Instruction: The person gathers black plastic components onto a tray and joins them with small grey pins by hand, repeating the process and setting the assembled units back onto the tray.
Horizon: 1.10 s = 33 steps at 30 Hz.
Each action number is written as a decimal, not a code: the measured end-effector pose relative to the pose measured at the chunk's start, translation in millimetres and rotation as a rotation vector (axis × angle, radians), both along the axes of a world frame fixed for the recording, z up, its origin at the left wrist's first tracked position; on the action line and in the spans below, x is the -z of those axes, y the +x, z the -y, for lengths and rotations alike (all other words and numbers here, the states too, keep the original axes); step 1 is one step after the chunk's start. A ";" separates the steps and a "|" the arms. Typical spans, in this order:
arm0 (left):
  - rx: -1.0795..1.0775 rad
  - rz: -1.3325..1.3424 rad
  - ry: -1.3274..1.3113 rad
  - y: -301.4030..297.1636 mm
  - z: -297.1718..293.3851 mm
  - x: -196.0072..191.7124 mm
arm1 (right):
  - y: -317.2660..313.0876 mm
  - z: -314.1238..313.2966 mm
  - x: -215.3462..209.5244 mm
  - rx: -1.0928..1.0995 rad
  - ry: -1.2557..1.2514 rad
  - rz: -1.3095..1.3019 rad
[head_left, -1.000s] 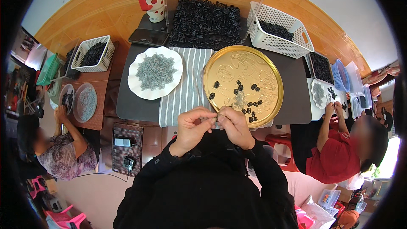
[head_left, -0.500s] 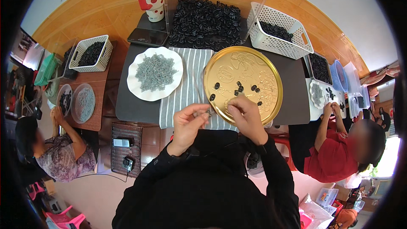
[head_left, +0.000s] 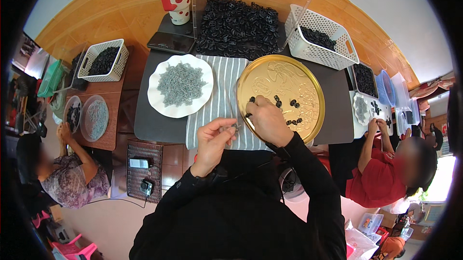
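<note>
My left hand [head_left: 214,139] is closed in a pinch over the striped cloth [head_left: 205,106], its fingertips gripping a tiny grey screw-like piece [head_left: 235,126]. Over the left part of the round gold tray [head_left: 318,96], my right hand [head_left: 270,121] has its fingers bent down and apart. Its fingertips reach a small black plastic piece [head_left: 248,115], and another black piece [head_left: 252,99] lies just beyond them. Several more black pieces [head_left: 293,103] are scattered on the tray. Left of the cloth, a white scalloped plate [head_left: 153,98] bears a heap of grey screw-like pieces [head_left: 181,84].
Behind the tray lies a big pile of black pieces [head_left: 238,26] inside clear panels. A white basket [head_left: 333,57] stands at the back right, a dotted tumbler [head_left: 176,0] and dark phone [head_left: 171,42] at the back left. Co-workers sit at tables on both sides.
My right hand has moved left across the tray to the black pieces near its left rim. My left hand keeps its pinch. The view has shifted slightly.
</note>
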<state>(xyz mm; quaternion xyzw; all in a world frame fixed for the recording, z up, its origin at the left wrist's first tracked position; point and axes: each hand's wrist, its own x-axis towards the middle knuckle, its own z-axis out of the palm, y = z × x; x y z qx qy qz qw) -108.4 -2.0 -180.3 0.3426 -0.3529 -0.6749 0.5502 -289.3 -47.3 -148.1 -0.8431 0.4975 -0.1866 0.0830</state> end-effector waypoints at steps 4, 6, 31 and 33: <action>0.003 0.012 -0.056 -2.3 1.7 -2.5 | -9.6 4.6 4.4 0.018 0.193 0.283; 0.001 0.012 -0.063 -3.4 1.5 -3.5 | -14.6 -5.1 -3.9 0.086 0.386 0.562; -0.018 0.117 -0.205 -23.1 -17.4 -13.8 | -1.5 -70.9 -5.0 0.211 0.651 1.275; -0.018 0.111 -0.188 -22.8 -18.8 -13.9 | 1.9 -72.6 -11.3 0.201 0.654 1.291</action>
